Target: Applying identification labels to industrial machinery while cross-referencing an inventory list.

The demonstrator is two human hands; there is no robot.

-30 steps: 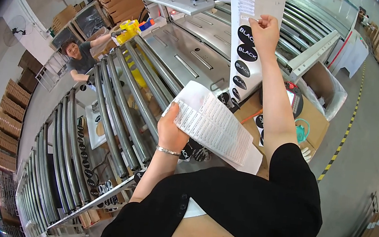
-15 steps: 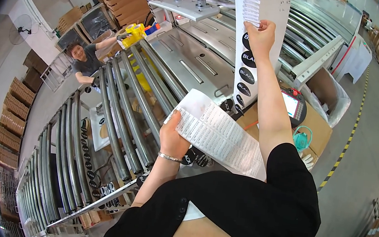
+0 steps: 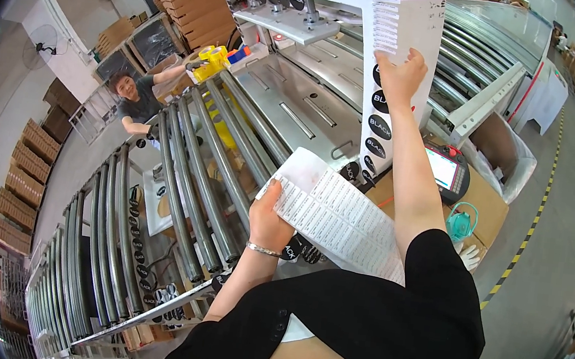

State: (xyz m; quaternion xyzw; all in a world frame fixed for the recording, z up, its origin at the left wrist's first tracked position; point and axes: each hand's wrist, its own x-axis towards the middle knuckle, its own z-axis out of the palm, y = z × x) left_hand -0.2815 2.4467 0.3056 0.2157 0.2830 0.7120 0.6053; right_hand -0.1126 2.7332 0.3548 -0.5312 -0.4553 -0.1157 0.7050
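1. Our left hand [image 3: 271,226] is clamped on the sheet [image 3: 341,211] of labels, between our chest and the post [image 3: 423,38].
2. Our right hand [image 3: 402,79], fingers apart, is by the strips [image 3: 386,26] there; touching, we cannot tell.
3. We judge this to be label handling; the next move calls for a fine pinch.
4. We count one sheet, one post, at least five stickers [image 3: 380,126] on it; strips too small to count.

Round black stickers [image 3: 380,126] with white capitals line the white post [image 3: 422,38]; fine-print strips [image 3: 386,21] top it; below it, the label sheet [image 3: 347,217] bears illegibly small print.
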